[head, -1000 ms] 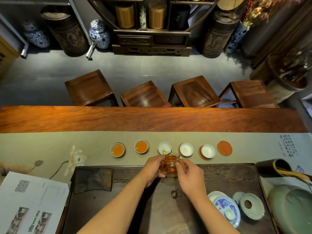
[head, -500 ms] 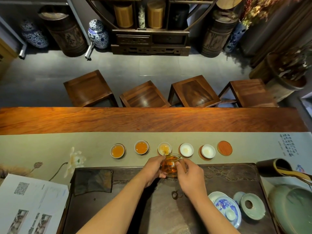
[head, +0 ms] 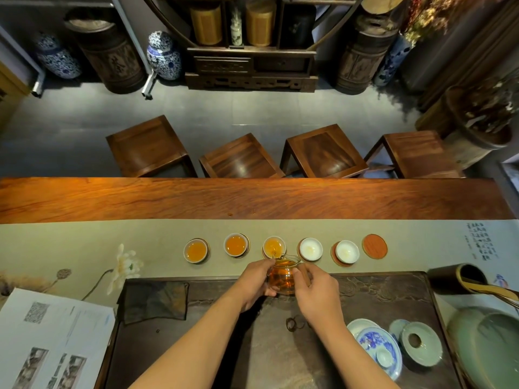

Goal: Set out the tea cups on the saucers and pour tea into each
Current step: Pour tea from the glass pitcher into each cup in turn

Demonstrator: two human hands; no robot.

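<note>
Glass pitcher [head: 282, 279], fragile, slick, tea-heavy: left hand [head: 256, 282] wraps its 9 o'clock wall; right hand [head: 317, 290] pinches its handle, 3 o'clock.

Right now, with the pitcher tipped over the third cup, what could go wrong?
1. The third cup already looks nearly as full as the two to its left; more pouring may spill onto the table runner.
2. The glass pitcher, held between left hand and right hand, looks low on tea, perhaps too little for the two empty cups.
3. The last saucer has no cup, so one serving could be missed.
</note>
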